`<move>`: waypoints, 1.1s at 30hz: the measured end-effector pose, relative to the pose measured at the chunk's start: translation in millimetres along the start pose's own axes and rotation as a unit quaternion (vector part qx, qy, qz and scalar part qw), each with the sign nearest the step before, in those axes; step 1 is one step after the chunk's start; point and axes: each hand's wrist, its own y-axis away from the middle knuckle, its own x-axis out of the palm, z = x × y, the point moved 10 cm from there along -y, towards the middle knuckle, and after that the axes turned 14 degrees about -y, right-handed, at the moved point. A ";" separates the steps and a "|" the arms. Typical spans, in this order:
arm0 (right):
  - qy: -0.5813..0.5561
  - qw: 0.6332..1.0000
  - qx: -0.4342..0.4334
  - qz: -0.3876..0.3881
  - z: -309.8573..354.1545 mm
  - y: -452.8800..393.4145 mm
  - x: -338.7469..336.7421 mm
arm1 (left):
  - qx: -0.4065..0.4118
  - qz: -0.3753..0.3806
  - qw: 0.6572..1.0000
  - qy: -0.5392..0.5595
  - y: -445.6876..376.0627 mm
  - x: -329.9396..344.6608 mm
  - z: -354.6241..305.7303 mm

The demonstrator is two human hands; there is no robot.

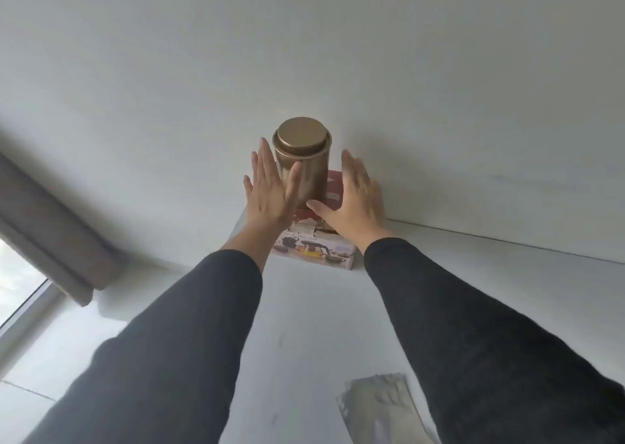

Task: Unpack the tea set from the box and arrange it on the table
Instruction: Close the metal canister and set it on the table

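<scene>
Gold tin [302,159] stands upright on the box [316,252] at the tabletop's [473,274] 12 o'clock; left hand [269,186] and right hand [351,200] flank it, fingers straight, gripping nothing. A careless nudge could topple the tall tin.

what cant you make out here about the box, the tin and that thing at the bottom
Head view only:
- Box: its top is covered by the gold tin and both hands; open or sealed is unclear.
- Left hand, right hand: contact with the tin is uncertain.
- Silvery packet: blurred, cut by the bottom edge.
</scene>
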 end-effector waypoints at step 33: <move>0.007 0.986 0.069 -0.151 -206.1 113.7 -268.1 | 0.187 0.096 0.951 0.225 113.5 140.0 -339.1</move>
